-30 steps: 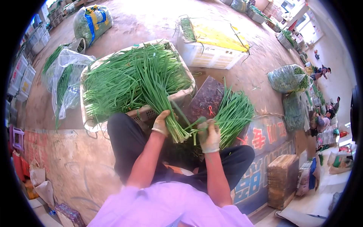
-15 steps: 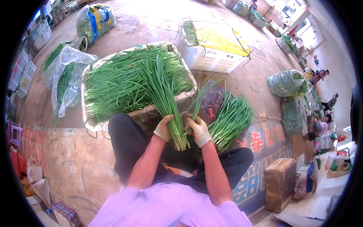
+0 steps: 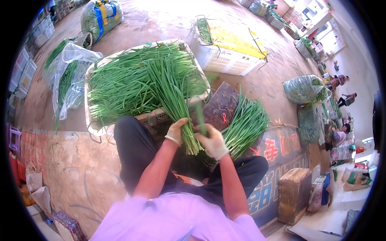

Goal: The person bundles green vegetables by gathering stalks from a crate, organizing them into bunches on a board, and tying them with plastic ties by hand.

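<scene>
Gloved, my left hand [image 3: 177, 131] is closed around a thick bunch of green chives [image 3: 172, 90]. The pale cut ends point down toward my lap and the leaves fan up over the crate. Close beside it, my right hand [image 3: 212, 140], also gloved, pinches a few blurred chive stalks [image 3: 200, 115]. A white crate [image 3: 90, 122] full of loose chives [image 3: 124, 82] stands in front of my knees. To the right, a separate heap of chives [image 3: 248, 125] lies against a dark board [image 3: 220, 103] with a red tie on it.
A white box with a yellow cover [image 3: 235, 44] stands beyond the crate. Clear plastic bags with greens [image 3: 72, 86] lie at the left. A stuffed sack [image 3: 101, 20] is behind them. More bagged greens [image 3: 305, 89] and a cardboard box [image 3: 294, 195] are at the right, with people farther off.
My right hand has moved slightly right and down, and its stalks have swung from leaning right to nearly upright, now blurred. My left hand has shifted up a little with the bunch.
</scene>
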`<action>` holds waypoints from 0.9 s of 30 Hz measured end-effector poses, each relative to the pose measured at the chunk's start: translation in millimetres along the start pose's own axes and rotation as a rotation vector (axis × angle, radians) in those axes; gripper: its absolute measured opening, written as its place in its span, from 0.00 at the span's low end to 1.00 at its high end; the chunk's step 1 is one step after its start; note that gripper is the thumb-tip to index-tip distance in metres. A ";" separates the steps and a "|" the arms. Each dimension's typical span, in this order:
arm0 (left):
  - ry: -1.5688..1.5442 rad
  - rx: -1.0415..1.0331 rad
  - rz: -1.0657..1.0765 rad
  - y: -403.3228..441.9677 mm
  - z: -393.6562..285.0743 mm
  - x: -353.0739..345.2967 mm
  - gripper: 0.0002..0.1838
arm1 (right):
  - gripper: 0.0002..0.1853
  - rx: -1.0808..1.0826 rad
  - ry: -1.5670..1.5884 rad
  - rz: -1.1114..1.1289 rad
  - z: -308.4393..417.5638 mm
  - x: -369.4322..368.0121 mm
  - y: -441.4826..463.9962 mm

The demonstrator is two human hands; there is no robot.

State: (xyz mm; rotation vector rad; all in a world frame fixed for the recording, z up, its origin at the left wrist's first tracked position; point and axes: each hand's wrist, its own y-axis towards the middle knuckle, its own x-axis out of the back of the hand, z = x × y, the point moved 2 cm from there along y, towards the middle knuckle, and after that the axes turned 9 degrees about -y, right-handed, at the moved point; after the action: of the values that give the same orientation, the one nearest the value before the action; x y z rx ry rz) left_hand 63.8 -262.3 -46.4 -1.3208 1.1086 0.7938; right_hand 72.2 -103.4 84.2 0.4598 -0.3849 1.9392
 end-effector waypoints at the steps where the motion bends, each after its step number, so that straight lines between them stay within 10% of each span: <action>1: -0.003 0.021 0.021 0.7 -1.1 2.3 0.14 | 0.15 0.115 -0.279 -0.019 -0.4 -10.1 3.0; 6: -0.081 -0.019 0.108 4.8 0.1 10.0 0.25 | 0.13 0.169 -0.629 -0.115 -0.4 -30.5 15.2; 11: -0.002 0.052 0.309 -14.1 -2.1 -20.4 0.52 | 0.06 -0.141 0.238 -0.043 -5.1 -12.9 14.2; 27: 0.119 0.089 0.377 -28.6 2.0 -30.3 0.32 | 0.15 -0.230 0.620 0.056 -17.3 -14.8 1.5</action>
State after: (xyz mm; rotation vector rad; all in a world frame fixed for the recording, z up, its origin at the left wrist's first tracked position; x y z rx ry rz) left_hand 81.2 -259.8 -8.6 -1.1094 1.4974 0.9359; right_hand 73.8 -107.8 61.9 -0.3060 -0.2099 1.9485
